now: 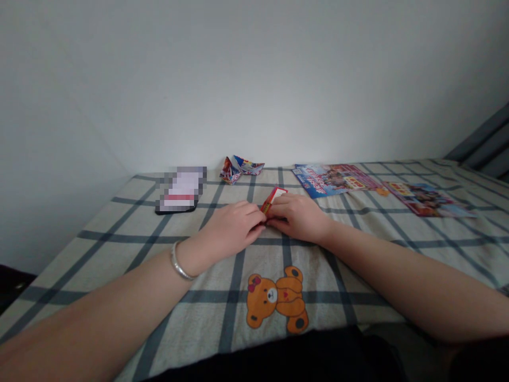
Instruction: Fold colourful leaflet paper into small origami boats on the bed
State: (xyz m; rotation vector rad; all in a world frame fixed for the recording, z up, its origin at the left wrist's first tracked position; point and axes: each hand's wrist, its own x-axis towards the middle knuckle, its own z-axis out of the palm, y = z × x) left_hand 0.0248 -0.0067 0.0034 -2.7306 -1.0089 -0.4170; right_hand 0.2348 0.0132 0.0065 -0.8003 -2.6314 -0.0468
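Both my hands meet at the middle of a checked bedsheet [119,223]. My left hand [233,229], with a silver bangle on its wrist, has its fingers curled and pinched on a small red and white folded paper [273,198]. My right hand [298,216] is closed on the same paper from the right. Most of the paper is hidden under my fingers; only its upper end sticks out.
A folded colourful paper piece [240,168] lies near the wall. Two printed leaflets [334,179] [427,199] lie at the back right. A dark flat object [181,193] rests at the back left. An orange bear print [277,298] marks the sheet in front.
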